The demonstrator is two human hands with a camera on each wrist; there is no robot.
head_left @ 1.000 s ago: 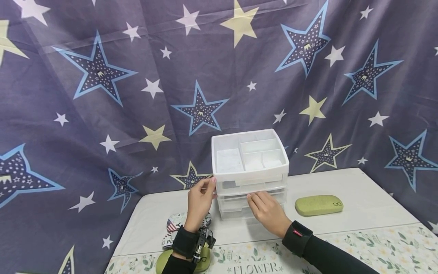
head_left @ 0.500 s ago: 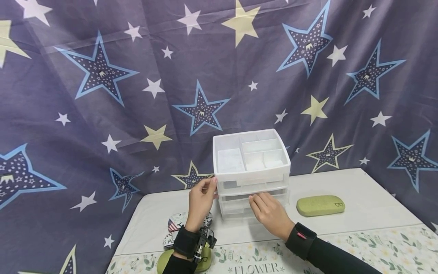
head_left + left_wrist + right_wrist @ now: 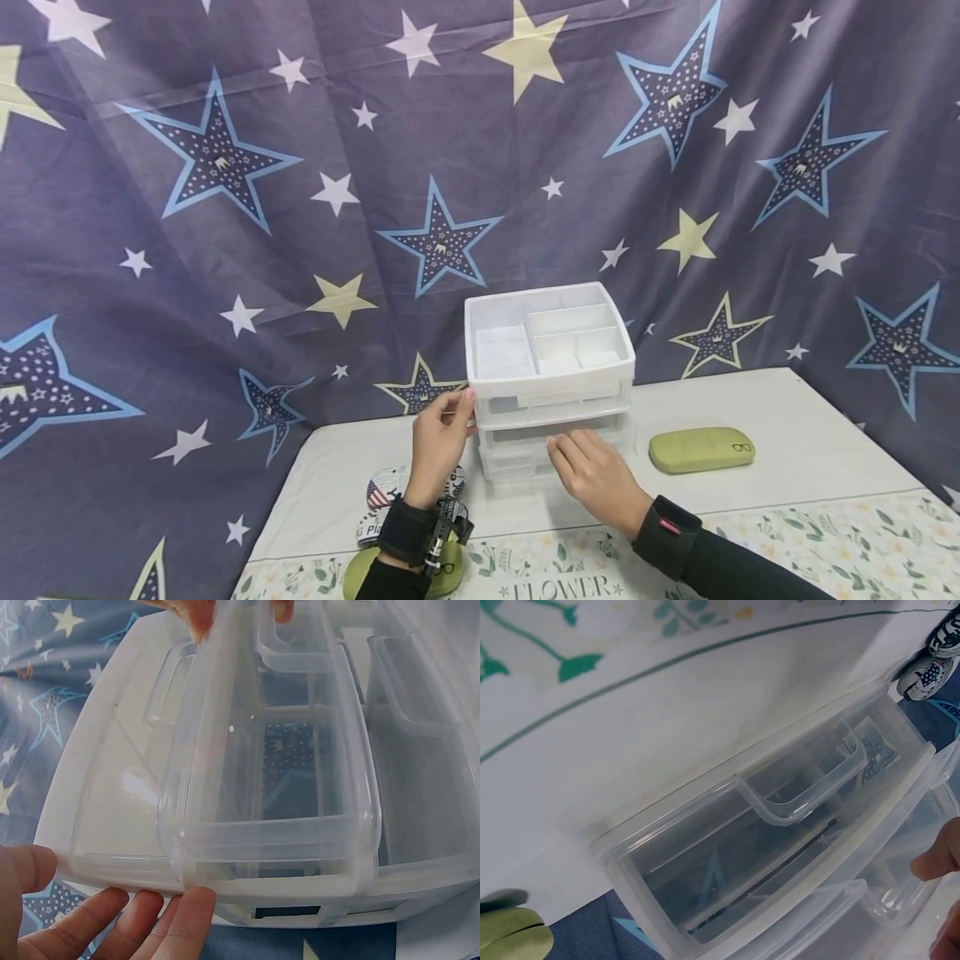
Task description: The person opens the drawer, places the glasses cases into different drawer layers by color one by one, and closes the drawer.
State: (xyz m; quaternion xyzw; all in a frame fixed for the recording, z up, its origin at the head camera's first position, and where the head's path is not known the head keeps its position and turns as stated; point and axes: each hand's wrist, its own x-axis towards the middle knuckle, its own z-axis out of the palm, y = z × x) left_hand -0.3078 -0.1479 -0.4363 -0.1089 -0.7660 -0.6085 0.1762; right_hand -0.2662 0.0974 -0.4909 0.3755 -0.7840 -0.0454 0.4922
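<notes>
A white drawer organizer (image 3: 551, 382) with clear drawers and a compartmented top tray (image 3: 502, 346) stands at the back of the table. My left hand (image 3: 442, 446) grips its left side, thumb and fingertips at the frame edge in the left wrist view. My right hand (image 3: 600, 473) is at the front, its fingers curled over the edge of the clear middle drawer (image 3: 277, 834). That drawer sticks out past the ones above and below, and nothing shows inside it. The right wrist view catches only the thumb (image 3: 939, 856) and part of a finger; the clear bottom drawer (image 3: 690, 855) is pushed in.
A green glasses case (image 3: 701, 451) lies right of the organizer. Behind my left forearm are a second green case (image 3: 452, 573) and print-covered cases (image 3: 382, 487), partly hidden. A floral cloth (image 3: 832, 533) covers the table's front; a starry curtain (image 3: 360, 208) hangs behind.
My right hand has moved slightly toward me and to the right, and the middle drawer has slid outward with it. The left hand keeps its place on the organizer.
</notes>
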